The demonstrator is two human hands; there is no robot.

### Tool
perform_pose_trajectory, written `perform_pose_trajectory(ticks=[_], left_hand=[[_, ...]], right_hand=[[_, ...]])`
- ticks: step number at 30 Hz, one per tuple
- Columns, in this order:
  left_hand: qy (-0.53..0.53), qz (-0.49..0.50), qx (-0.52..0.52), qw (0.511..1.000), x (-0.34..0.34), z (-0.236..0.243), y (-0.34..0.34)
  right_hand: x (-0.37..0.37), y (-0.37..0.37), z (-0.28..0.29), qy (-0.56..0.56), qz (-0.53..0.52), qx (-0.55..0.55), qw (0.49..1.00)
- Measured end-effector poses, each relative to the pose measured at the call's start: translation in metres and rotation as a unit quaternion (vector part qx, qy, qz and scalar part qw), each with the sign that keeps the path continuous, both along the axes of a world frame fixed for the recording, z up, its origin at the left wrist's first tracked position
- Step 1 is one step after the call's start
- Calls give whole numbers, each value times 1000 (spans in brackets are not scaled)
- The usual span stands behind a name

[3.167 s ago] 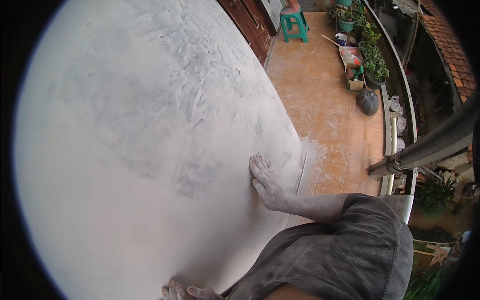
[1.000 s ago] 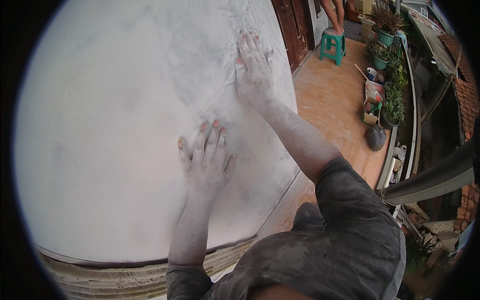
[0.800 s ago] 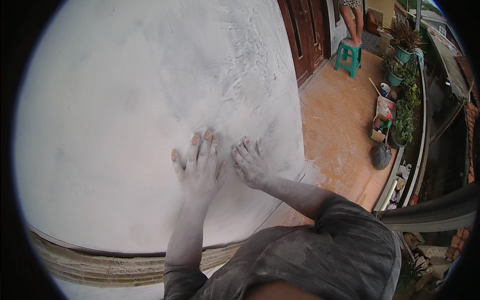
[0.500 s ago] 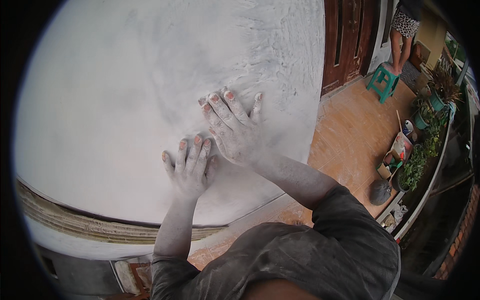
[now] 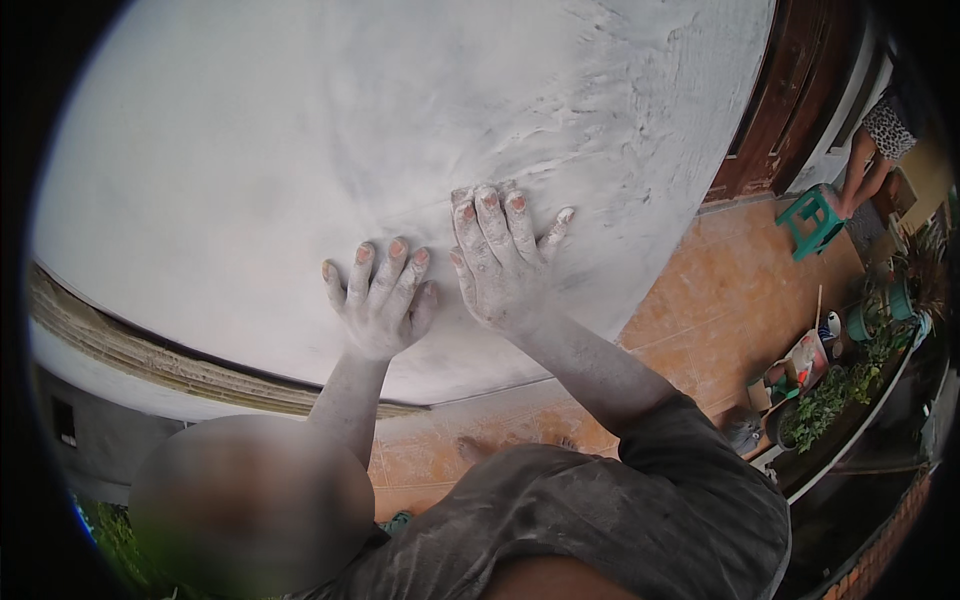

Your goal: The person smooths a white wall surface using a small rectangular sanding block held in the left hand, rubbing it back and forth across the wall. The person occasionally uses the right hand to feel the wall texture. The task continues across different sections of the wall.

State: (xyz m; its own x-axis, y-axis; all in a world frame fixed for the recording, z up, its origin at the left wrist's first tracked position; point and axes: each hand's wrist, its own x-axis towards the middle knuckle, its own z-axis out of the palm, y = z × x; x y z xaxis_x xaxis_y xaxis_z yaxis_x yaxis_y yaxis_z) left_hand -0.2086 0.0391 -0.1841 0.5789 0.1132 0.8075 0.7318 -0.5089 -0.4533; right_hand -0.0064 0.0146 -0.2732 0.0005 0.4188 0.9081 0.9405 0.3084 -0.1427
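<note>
Fingers (image 5: 491, 228) extended and slightly spread, a person's powder-whitened left hand (image 5: 378, 312) and right hand (image 5: 506, 268) lie side by side on a pale, smeared wall (image 5: 230, 170). They grip nothing in sight; whether anything lies beneath the palms cannot be told. The wall spreads under and beyond the fingertips (image 5: 420, 258), roughest above the right hand's. Well right of the fingers, another person (image 5: 868, 182) stands on a green stool (image 5: 812, 222).

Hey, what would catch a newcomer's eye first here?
Likely the powder-whitened left hand and right hand, spread against the white wall near the middle of the view. Next, at the upper right, a person stands on a green plastic stool near a brown door. Potted plants line the edge of the tiled floor on the right.
</note>
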Motion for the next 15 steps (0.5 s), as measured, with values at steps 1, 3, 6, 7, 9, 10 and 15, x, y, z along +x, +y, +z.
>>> perform_pose_trajectory(ticks=[1, 3, 6, 7, 9, 10, 15], left_hand=[[9, 10, 7, 1000, 0, -1, 0], [11, 14, 16, 1000, 0, -4, 0], [-3, 13, 28, 1000, 0, -7, 0], [-4, 14, 32, 999, 0, -8, 0], [-8, 8, 28, 1000, 1, -10, 1], [-15, 5, 26, 1000, 1, -12, 1], [-39, 2, 23, 999, 2, -19, 1]], right_hand=[[2, -8, -4, -10, 2, 48, 999], [14, -35, -20, -60, 20, -37, 997], [27, -56, -36, -112, 45, -131, 984], [30, -53, -36, -104, 53, -96, 988], [29, -32, -29, -82, 12, -30, 996], [27, -20, -23, -47, 26, 24, 998], [17, -10, -21, -13, 26, 57, 998]])
